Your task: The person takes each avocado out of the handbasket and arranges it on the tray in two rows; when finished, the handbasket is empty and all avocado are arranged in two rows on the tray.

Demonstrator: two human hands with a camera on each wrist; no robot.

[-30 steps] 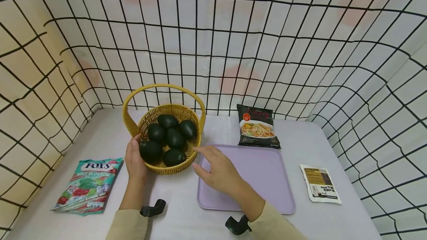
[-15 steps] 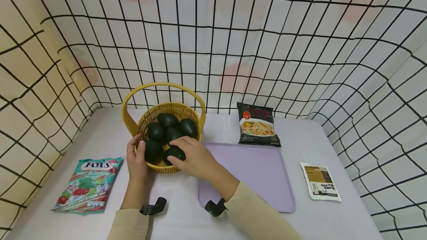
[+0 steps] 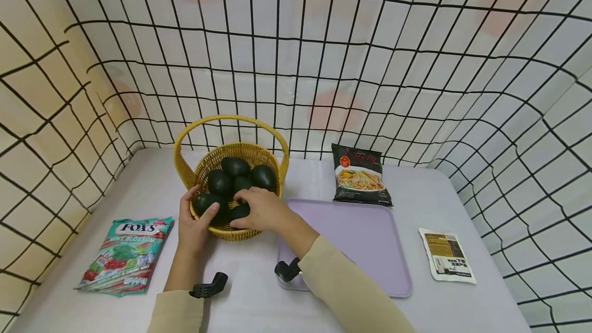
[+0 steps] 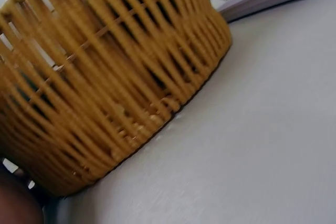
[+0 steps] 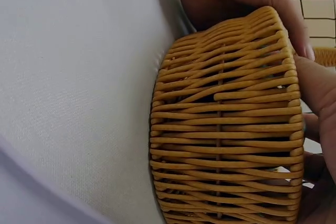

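Observation:
A yellow woven basket (image 3: pixel 275 197) with a tall arched handle stands left of centre in the head view, several dark green avocados inside. My left hand (image 3: pixel 193 230) grips its front left side, thumb over the rim near an avocado (image 3: pixel 205 200) and fingers along the outside. Reaching in over the front right rim, my right hand (image 3: pixel 268 211) pinches the front avocado (image 3: pixel 239 212) between thumb and fingers. The left wrist view is filled by the basket's wall (image 4: pixel 105 77). In the right wrist view, both hands meet at the basket's rim (image 5: pixel 294 129); the avocados are mostly hidden there.
A lilac tray (image 3: pixel 365 251) lies right of the basket, partly under the right forearm. Behind it leans a black noodle packet (image 3: pixel 361 176). A small white-and-brown sachet (image 3: pixel 446 256) lies far right, a green candy bag (image 3: pixel 127 256) left. Black wire mesh (image 3: pixel 300 71) encloses the table.
My right hand has moved left from beside the basket into it and taken hold of the front avocado. The left thumb has swung inward over the rim.

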